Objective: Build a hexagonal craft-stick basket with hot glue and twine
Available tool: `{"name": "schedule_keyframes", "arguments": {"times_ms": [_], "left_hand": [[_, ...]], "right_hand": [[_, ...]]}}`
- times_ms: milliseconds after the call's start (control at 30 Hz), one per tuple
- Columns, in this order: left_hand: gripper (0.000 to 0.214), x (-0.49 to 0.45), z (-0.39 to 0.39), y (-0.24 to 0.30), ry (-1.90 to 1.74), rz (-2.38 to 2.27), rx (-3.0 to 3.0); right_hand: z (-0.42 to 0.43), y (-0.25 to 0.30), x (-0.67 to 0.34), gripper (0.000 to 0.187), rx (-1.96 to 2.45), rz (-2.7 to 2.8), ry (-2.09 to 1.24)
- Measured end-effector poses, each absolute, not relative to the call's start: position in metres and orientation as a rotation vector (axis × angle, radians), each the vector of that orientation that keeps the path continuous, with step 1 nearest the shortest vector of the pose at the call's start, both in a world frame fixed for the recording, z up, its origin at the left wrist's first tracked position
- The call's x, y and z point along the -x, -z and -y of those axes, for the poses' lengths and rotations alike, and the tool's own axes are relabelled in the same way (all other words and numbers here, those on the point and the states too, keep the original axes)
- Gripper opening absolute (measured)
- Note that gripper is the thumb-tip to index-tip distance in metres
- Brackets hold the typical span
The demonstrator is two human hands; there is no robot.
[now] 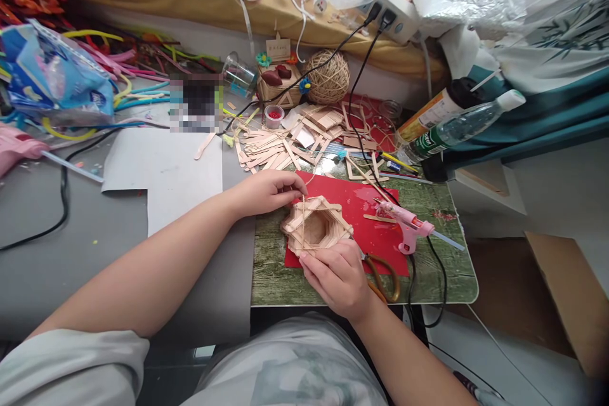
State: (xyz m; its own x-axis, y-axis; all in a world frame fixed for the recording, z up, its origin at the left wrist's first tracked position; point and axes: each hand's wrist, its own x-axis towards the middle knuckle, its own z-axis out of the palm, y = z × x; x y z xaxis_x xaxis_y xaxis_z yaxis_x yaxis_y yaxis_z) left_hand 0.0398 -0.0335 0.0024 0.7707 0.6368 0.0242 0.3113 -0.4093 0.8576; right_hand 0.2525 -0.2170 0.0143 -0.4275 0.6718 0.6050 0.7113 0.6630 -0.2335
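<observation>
A star-shaped bowl of stacked craft sticks [334, 228] rests on a red sheet [375, 247], its hollow facing up. Thin twine [303, 222] crosses its left side from the far rim to the near rim. At the far left edge, my left hand [276, 192] has its fingers bent and pinched around the twine's far end. My right hand [340, 276] grips the bowl's near rim, thumb and fingers pressed where the twine comes down. Behind my right hand, partly hidden, lie scissors with brown handles [394, 279].
A pink glue gun [409, 223] with its cable lies to the right. Loose craft sticks [271, 146] are heaped behind, near a twine ball [328, 76]. A plastic bottle [457, 130] leans at the back right. White paper [185, 184] covers part of the grey mat.
</observation>
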Motion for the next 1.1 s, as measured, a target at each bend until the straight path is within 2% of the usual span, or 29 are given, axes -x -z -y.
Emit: {"name": "schedule_keyframes", "arguments": {"times_ms": [167, 600, 867, 1100], "left_hand": [[0.026, -0.0398, 0.0324, -0.0027, -0.450, -0.712, -2.039], [0.021, -0.0362, 0.0287, 0.0032, -0.411, -0.697, -2.063], [0.021, -0.0347, 0.0290, -0.0013, -0.408, -0.707, -2.068], [0.021, -0.0359, 0.0276, 0.0007, -0.384, -0.688, -2.054]], "right_hand": [[0.2175, -0.0135, -0.2517, 0.037, 1.072, 2.181, 0.076], [0.2165, -0.0138, -0.2529, 0.045, 1.082, 2.190, 0.042], [0.2174, -0.0163, -0.2529, 0.034, 1.095, 2.185, 0.010], [0.2176, -0.0144, -0.2554, 0.034, 1.110, 2.215, -0.002]]}}
